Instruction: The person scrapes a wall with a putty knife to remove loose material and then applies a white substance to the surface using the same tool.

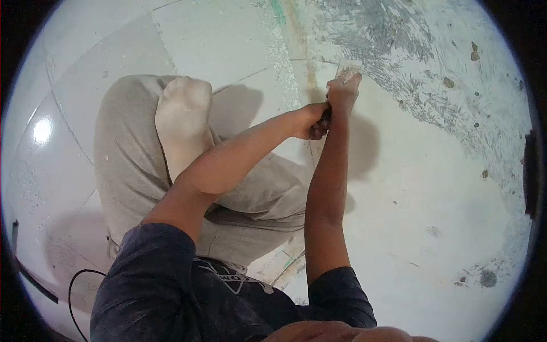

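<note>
My right hand [343, 95] grips a small flat scraper [348, 69] with a pale, see-through-looking rectangular blade, held at the edge of a grey, smeared patch [393, 34] on the wall or floor surface. Most of its handle is hidden by my fingers. Just beside my right wrist, my left hand [314, 121] is closed, its fingers dark and curled under. Whether it holds anything is hidden.
Large pale tiles [222, 34] with thin joints lie to the left. A white coated area [421, 188] spreads to the right, dotted with dark spots. My bent leg in grey trousers [131, 154] and a socked foot [185, 108] are close by. A black cable [71, 290] runs at lower left.
</note>
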Demonstrator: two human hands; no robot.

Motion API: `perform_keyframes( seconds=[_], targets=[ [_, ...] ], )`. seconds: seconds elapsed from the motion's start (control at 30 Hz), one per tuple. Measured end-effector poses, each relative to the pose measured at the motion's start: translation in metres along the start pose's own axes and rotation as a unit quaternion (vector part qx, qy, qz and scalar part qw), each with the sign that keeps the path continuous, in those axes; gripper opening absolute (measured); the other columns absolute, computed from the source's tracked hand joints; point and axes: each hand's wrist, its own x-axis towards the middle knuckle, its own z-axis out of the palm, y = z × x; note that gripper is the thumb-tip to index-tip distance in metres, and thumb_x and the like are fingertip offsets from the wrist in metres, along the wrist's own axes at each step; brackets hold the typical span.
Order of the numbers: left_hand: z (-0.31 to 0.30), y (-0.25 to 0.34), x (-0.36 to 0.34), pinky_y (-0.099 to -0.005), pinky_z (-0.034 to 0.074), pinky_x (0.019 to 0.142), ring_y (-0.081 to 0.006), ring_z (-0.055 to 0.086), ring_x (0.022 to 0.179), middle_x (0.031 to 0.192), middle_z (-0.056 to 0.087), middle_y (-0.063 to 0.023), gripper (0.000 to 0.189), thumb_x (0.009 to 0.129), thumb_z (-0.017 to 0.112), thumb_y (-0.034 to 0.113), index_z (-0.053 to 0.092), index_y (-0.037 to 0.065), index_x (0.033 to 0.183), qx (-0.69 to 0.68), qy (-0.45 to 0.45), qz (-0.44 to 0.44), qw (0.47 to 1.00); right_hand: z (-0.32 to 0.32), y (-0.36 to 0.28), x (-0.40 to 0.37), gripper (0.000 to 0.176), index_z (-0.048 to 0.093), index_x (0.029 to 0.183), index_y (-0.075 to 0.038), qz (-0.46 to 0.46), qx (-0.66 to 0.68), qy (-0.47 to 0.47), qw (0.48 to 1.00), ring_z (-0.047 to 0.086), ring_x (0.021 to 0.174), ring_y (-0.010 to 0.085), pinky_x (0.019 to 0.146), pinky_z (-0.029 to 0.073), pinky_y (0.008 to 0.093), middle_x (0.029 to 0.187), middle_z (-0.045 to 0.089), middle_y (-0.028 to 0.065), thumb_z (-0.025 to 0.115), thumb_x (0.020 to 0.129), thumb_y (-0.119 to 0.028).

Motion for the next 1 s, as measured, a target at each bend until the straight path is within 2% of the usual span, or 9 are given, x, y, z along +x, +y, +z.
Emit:
perform_keyframes(
  seconds=[0.17,0.27,0.4,0.43,0.5,0.57,0.6,0.93,1.0],
  targets=[
    [-0.012,0.024,0.007,-0.0218,0.028,0.040,-0.0075,0.035,0.043,0.054,0.042,0.0060,0.043,0.098,0.037,0.047,0.046,0.019,0.066,0.015,-0.005,0.009,1.000,0.021,-0.007,0.019,0.045,0.036,0.121,0.004,-0.061,-0.082,0.057,0.993,0.057,0.087,0.0547,0.075,0.047,0.0576,0.092,0.058,0.0382,0.052,0.080,-0.007],
    [-0.036,0.042,0.053,-0.0249,0.043,0.044,-0.0111,0.048,0.048,0.060,0.052,0.0023,0.039,0.099,0.038,0.040,0.051,0.015,0.071,-0.069,0.022,0.064,0.995,0.063,0.029,0.082,0.051,0.031,0.122,0.005,-0.281,-0.250,0.058,0.925,0.059,0.087,0.0513,0.078,0.049,0.0538,0.088,0.059,0.0336,0.053,0.077,-0.006],
    [-0.047,0.053,0.054,-0.0329,0.053,0.056,-0.0159,0.055,0.054,0.069,0.059,-0.0017,0.037,0.101,0.036,0.034,0.054,0.012,0.077,-0.147,-0.087,0.134,0.976,0.047,-0.041,0.053,0.051,0.030,0.124,0.005,-0.110,-0.160,-0.046,0.980,0.059,0.089,0.0513,0.080,0.048,0.0545,0.091,0.059,0.0355,0.052,0.080,-0.008],
    [-0.023,0.051,0.022,-0.0305,0.050,0.053,-0.0139,0.051,0.052,0.062,0.053,0.0016,0.038,0.100,0.037,0.038,0.051,0.014,0.074,-0.093,0.036,0.101,0.990,0.043,-0.047,0.052,0.048,0.031,0.123,0.005,-0.089,-0.127,-0.041,0.987,0.058,0.090,0.0524,0.081,0.047,0.0551,0.092,0.059,0.0365,0.052,0.082,-0.009],
    [-0.016,0.033,0.008,-0.0282,0.046,0.050,-0.0125,0.047,0.049,0.059,0.049,0.0033,0.039,0.100,0.038,0.040,0.049,0.016,0.071,-0.050,0.048,0.075,0.995,0.056,0.017,0.049,0.044,0.032,0.120,0.005,-0.159,-0.128,0.011,0.979,0.058,0.090,0.0534,0.081,0.047,0.0557,0.093,0.058,0.0378,0.051,0.083,-0.010],
    [-0.012,0.019,0.006,-0.0259,0.041,0.046,-0.0110,0.043,0.047,0.056,0.045,0.0051,0.040,0.099,0.039,0.042,0.047,0.018,0.069,-0.015,0.059,0.052,0.997,0.043,0.016,0.031,0.040,0.032,0.119,0.004,-0.133,-0.104,0.033,0.985,0.057,0.090,0.0552,0.081,0.046,0.0565,0.093,0.058,0.0392,0.049,0.086,-0.011],
    [-0.012,0.009,0.008,-0.0242,0.035,0.043,-0.0096,0.039,0.045,0.055,0.043,0.0063,0.040,0.099,0.039,0.043,0.046,0.020,0.067,-0.008,0.068,0.028,0.997,0.026,-0.003,0.009,0.040,0.032,0.119,0.004,-0.039,-0.075,0.008,0.996,0.056,0.089,0.0559,0.080,0.046,0.0569,0.092,0.058,0.0393,0.048,0.087,-0.012],
    [-0.013,0.023,-0.002,-0.0211,0.025,0.037,-0.0056,0.031,0.041,0.053,0.038,0.0085,0.042,0.099,0.038,0.043,0.043,0.022,0.064,0.016,0.043,0.009,0.999,0.027,-0.014,0.012,0.038,0.033,0.118,0.002,0.014,-0.115,0.004,0.993,0.058,0.093,0.0529,0.081,0.047,0.0553,0.098,0.057,0.0393,0.047,0.084,-0.006],
    [-0.017,0.038,0.000,-0.0204,0.024,0.037,-0.0052,0.031,0.041,0.053,0.038,0.0086,0.041,0.100,0.037,0.042,0.043,0.021,0.065,0.015,0.040,0.018,0.999,0.038,-0.011,0.033,0.041,0.033,0.117,0.004,-0.097,-0.192,-0.022,0.976,0.059,0.095,0.0498,0.083,0.047,0.0534,0.101,0.058,0.0373,0.048,0.080,-0.005]
  ],
)
